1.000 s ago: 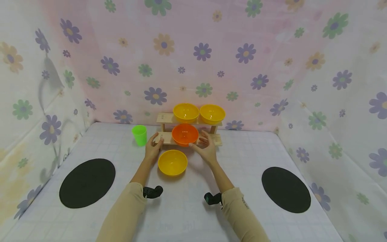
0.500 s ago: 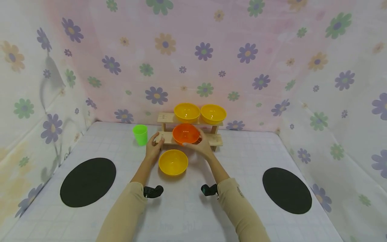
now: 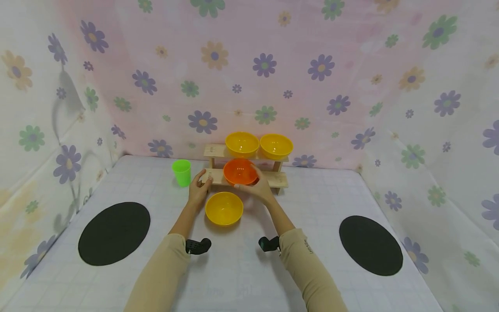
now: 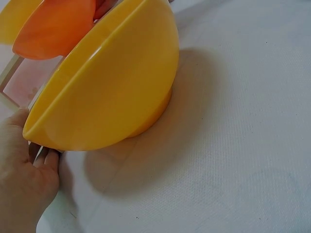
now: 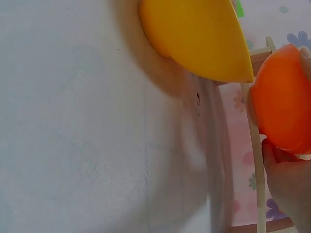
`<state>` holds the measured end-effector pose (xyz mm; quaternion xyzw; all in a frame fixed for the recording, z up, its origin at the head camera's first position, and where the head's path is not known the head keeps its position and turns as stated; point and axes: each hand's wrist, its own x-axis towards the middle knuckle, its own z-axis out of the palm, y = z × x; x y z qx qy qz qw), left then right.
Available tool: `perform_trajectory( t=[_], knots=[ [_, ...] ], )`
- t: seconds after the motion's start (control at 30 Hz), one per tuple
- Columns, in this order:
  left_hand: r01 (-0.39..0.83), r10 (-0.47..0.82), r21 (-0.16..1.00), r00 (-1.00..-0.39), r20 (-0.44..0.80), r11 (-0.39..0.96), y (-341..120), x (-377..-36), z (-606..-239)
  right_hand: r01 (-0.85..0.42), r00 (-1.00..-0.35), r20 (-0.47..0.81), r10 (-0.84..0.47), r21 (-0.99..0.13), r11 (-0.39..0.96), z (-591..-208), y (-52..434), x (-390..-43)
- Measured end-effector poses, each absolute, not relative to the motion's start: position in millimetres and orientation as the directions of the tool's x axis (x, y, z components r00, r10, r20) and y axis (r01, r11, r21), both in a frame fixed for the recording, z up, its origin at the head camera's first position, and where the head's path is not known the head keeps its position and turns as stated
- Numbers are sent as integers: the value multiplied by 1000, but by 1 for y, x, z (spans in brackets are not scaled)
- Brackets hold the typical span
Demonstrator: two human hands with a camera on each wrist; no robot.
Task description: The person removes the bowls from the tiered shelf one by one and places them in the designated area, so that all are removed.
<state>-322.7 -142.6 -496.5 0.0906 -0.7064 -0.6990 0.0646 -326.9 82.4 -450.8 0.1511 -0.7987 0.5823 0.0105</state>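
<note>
An orange bowl (image 3: 237,170) sits at the lower plank of a two-tier wooden rack (image 3: 213,151). My right hand (image 3: 260,190) holds that bowl from the right, thumb along its front and fingers at its side; the right wrist view shows fingertips near its underside. At the left end of the lower plank, my left hand (image 3: 198,191) grips the rack between thumb and fingers. A yellow bowl (image 3: 224,209) stands on the table between my forearms, and in the left wrist view this yellow bowl (image 4: 116,82) partly covers the hand's surroundings.
Two more yellow bowls, a left one (image 3: 242,145) and a right one (image 3: 276,147), stand on the upper plank. A green cup (image 3: 182,173) is left of the rack. Black round mats lie at left (image 3: 114,234) and right (image 3: 370,245). Flowered cloth (image 3: 249,95) hangs behind.
My right hand has moved left from beside the orange bowl and taken hold of its right side. The left hand stays on the rack's left end.
</note>
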Motion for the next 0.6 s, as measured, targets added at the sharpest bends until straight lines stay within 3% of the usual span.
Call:
perform_trajectory(
  t=[0.6],
  knots=[
    [-30,-216,999,-976,-27,14,-143,-321,-495,-217,-962,172,-212,-953,212,-445,86,-318]
  ],
)
